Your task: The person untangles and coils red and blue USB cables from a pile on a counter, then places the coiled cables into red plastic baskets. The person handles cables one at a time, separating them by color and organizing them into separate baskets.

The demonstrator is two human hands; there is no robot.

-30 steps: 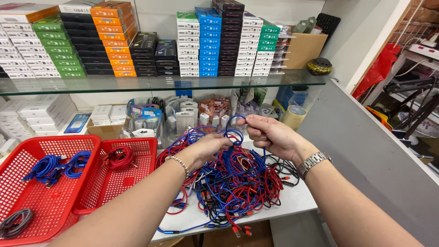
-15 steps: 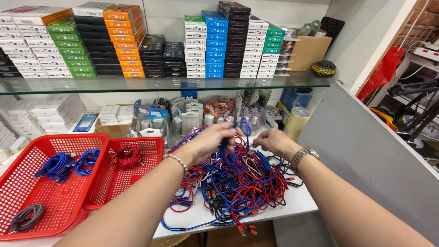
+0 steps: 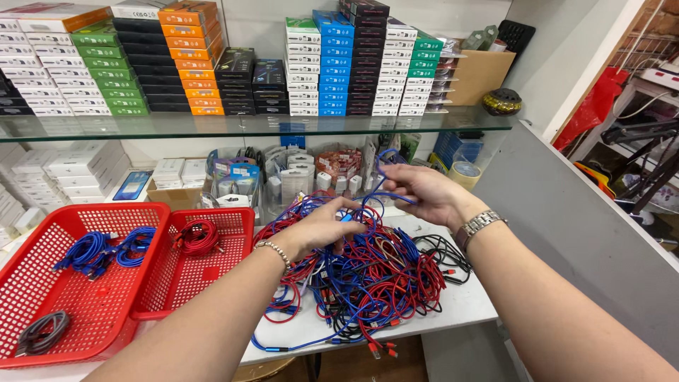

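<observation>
Plainly, the right hand (image 3: 417,192) pinches a blue cable (image 3: 385,170) between thumb and fingers, lifting its loop clear of the tangled heap of blue, red and black cables (image 3: 368,276) on the white counter (image 3: 460,308). The left hand (image 3: 322,228) closes on the same strand lower down, steadying it. Two red baskets (image 3: 152,212) hold coiled cables alongside.

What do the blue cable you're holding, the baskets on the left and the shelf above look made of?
Blue cable, held by both the left hand and right hand: looks braided fabric, matte. Red baskets: moulded plastic, with glossy perforated walls. Shelf: clear glass; boxes show through it.
</observation>
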